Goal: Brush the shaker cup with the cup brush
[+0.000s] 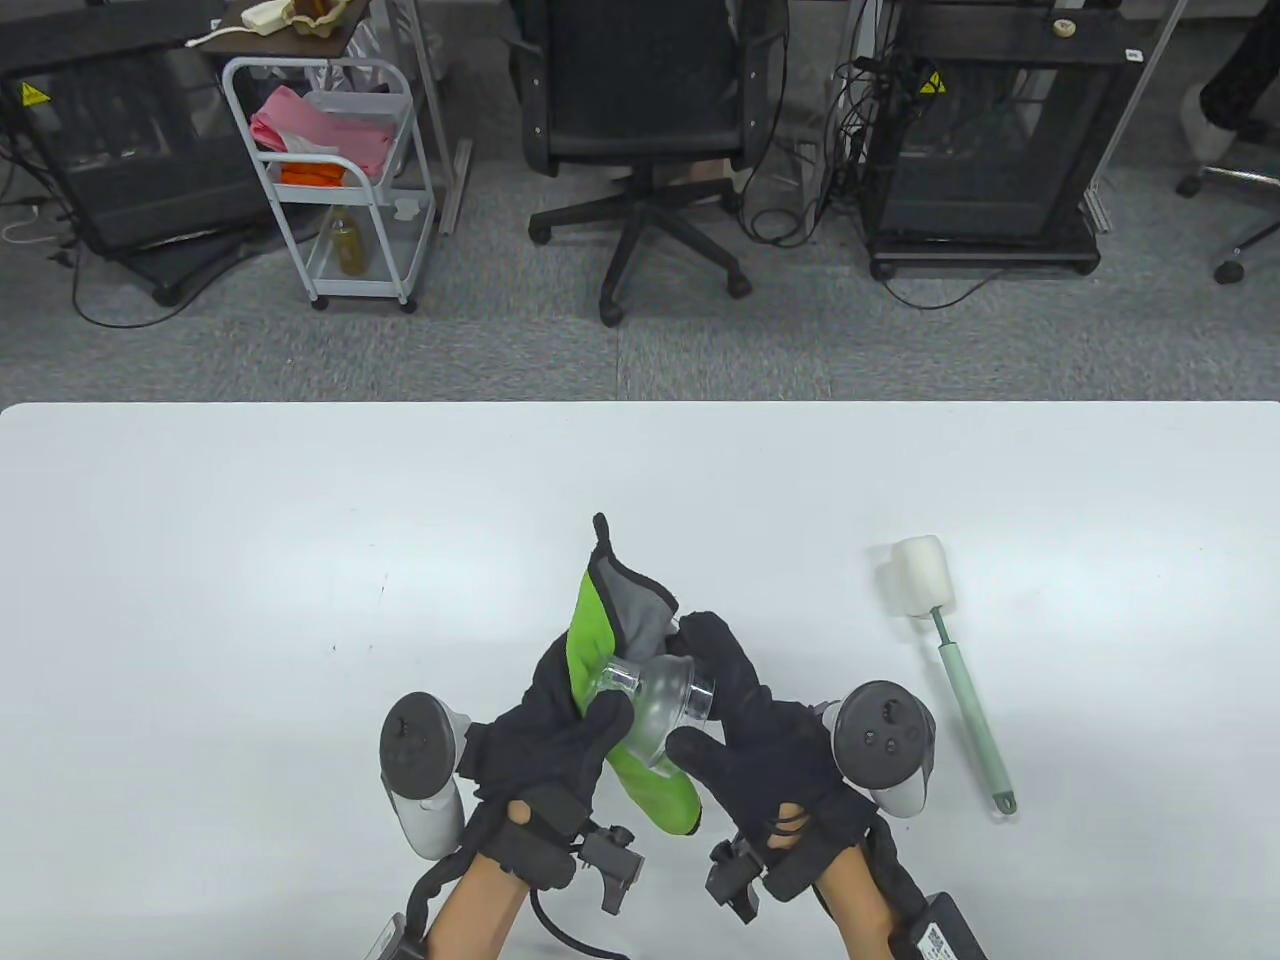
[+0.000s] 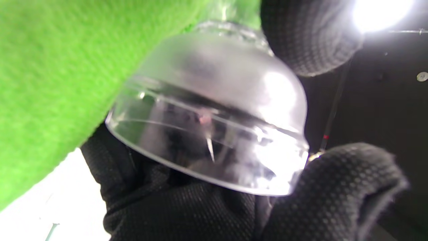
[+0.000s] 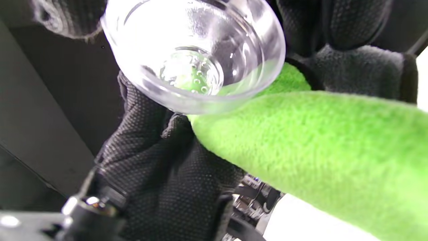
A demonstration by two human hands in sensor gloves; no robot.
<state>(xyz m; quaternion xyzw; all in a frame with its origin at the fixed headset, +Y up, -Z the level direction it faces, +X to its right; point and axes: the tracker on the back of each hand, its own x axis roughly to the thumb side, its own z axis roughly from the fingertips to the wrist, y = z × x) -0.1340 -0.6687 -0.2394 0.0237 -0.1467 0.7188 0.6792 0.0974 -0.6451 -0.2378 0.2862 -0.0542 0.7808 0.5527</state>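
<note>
Meanwhile both hands grip a clear domed shaker cup lid (image 1: 660, 705) above the bench (image 1: 200, 560): left hand (image 1: 550, 735) pressing a green cloth (image 1: 590, 630) against it, right hand (image 1: 745, 735) pinching its spout. By the look of it, brushing has not begun; the cup brush (image 1: 950, 660) lies untouched right. No cup body shows.

Your left hand (image 1: 545, 740) and right hand (image 1: 765, 740) wear black knit gloves with a fine dotted weave. A grey, rounded tracker (image 1: 420, 760) sits on the outer side of your left hand, and a darker one (image 1: 885, 745) with small buttons beside your right. Black clips and a cable (image 1: 545, 915) hang at the wrists, where bare skin shows.
</note>
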